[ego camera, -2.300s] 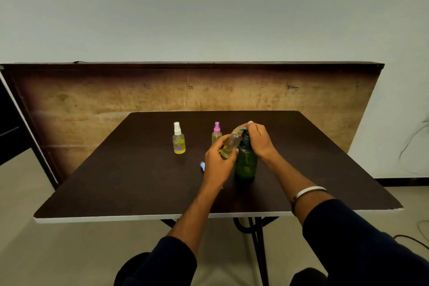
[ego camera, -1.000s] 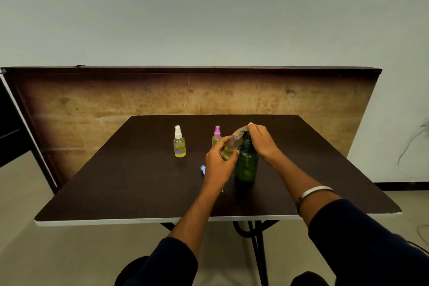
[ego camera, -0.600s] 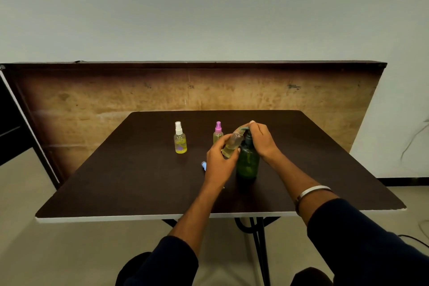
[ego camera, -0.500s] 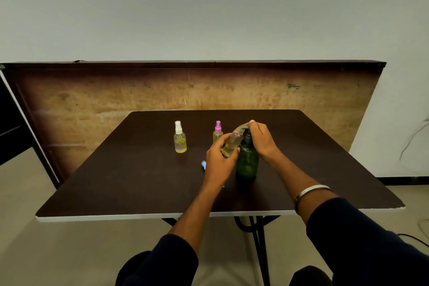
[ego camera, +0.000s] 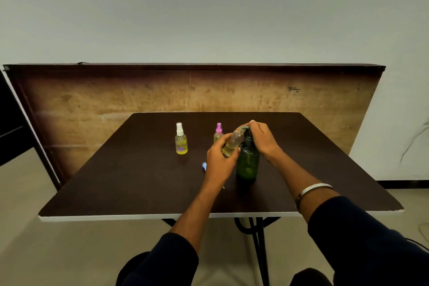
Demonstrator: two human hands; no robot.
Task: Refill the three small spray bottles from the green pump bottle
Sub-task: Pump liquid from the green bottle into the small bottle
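While you compare this head view with the earlier frames, note that little has changed: the camera has shifted slightly, but both hands hold the same pose as before, so pumping appears to be in progress and the fill is not yet finished. Your left hand (ego camera: pixel 220 160) grips the open bottle (ego camera: pixel 232 144), tilted with its mouth up under the spout; it shows some yellowish liquid at its lower end. Your right hand (ego camera: pixel 261 137) rests on the pump head, fingers curled over it, above the green bottle (ego camera: pixel 248 163), which stands upright near the table's middle. The white-cap bottle (ego camera: pixel 180 140) and the pink-cap bottle (ego camera: pixel 218 133) stand capped behind and to the left, both holding yellow liquid. A small blue item (ego camera: pixel 204 166), probably the removed cap, lies just left of your left hand. The table (ego camera: pixel 116 181) is dark with a pale front edge. Behind it a worn wooden board (ego camera: pixel 116 100) leans against a plain wall; the floor is pale.
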